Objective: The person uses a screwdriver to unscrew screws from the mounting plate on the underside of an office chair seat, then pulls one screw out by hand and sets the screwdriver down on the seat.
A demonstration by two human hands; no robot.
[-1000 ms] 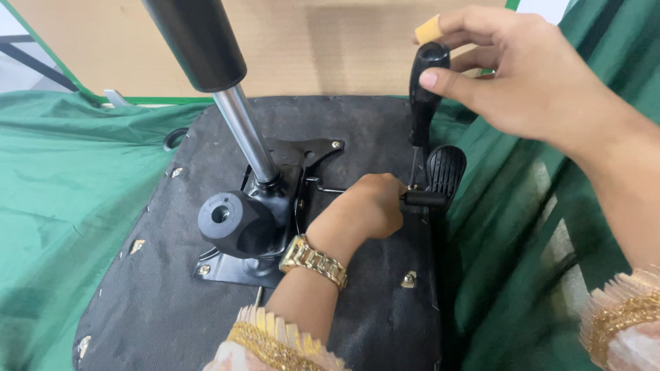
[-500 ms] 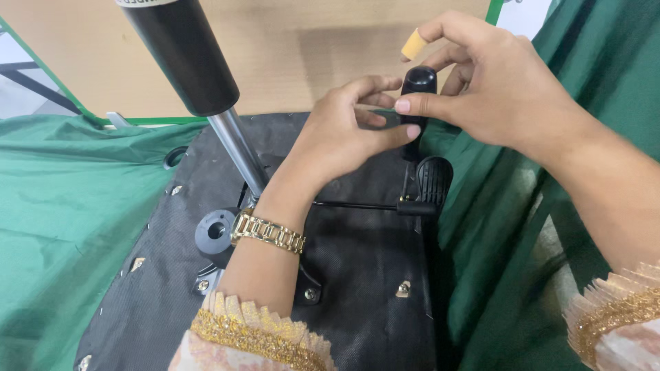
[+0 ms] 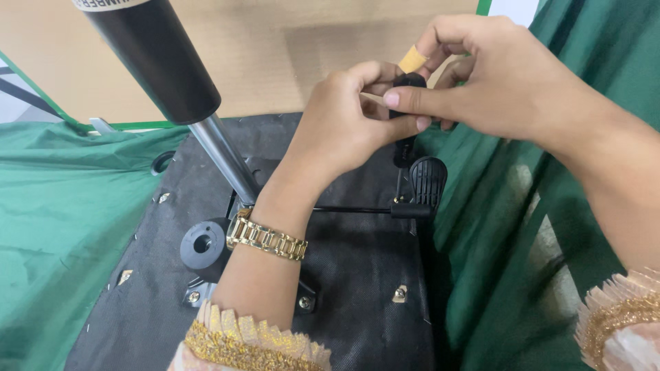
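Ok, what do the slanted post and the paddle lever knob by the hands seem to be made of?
Slanted post: looks like bare metal, silver with a bright streak, below a matte black sleeve, possibly plastic or painted. Paddle lever knob: probably moulded black plastic, dull and finely ribbed. The left hand and right hand pinch a similar black handle above it.

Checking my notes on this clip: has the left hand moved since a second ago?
Yes. The left hand has risen from the horizontal black rod on the seat underside up to the upright lever handle, meeting the right hand.
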